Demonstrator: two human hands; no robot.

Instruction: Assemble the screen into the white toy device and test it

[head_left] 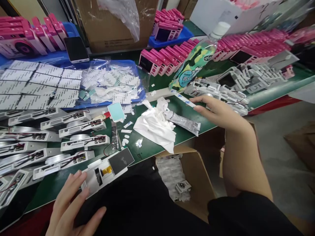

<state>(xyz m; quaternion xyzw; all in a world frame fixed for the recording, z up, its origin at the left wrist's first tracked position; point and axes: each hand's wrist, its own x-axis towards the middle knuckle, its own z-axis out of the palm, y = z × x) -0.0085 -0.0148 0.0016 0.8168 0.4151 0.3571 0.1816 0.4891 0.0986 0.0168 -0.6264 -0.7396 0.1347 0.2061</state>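
Observation:
My left hand (76, 203) lies at the table's front edge with fingers spread. Its fingertips touch the left end of a white camera housing (92, 183), and the thumb is apart from it. A dark screen (121, 160) and an orange ribbon cable (107, 170) show on that housing. My right hand (216, 111) reaches over the table, its thumb and finger closed at the near end of a white adhesive strip (183, 99) with blue print. Close by, a grey squeeze tube (185, 123) rests beside a crumpled white cloth (155, 127).
Several open white camera housings (83, 142) crowd the left. Behind them sits a blue tray (141, 93) of labels, with a phone (76, 49) near it. A bottle (194, 62) leans before pink cameras (169, 59). Below the edge stands a cardboard box (199, 170).

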